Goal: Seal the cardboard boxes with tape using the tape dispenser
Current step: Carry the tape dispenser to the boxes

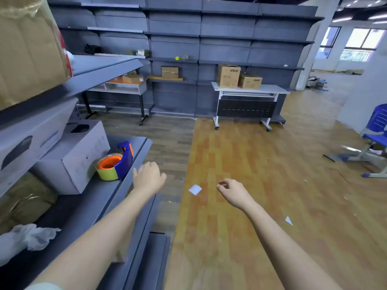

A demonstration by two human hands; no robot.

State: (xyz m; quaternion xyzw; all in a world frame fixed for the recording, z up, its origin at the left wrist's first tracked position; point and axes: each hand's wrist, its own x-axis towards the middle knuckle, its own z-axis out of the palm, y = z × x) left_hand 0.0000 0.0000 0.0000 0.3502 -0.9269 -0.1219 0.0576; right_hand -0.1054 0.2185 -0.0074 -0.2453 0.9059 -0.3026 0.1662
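Tape dispenser (pixel 116 162) rests ungrasped just left of the left hand (pixel 149 176), whose fingers are spread. Right hand (pixel 232 190) hangs loosely curled, empty; sealing apparently not yet begun.

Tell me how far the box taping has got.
Done: nothing visibly. In hand: neither hand holds anything; the left hand is open beside the tape dispenser on the shelf, the right hand loosely curled. Left: pick up the dispenser, tape the cardboard boxes on the white table.

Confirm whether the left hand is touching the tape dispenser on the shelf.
Apart. The head view shows a strip of grey shelf between the left hand and the blue body of the tape dispenser.
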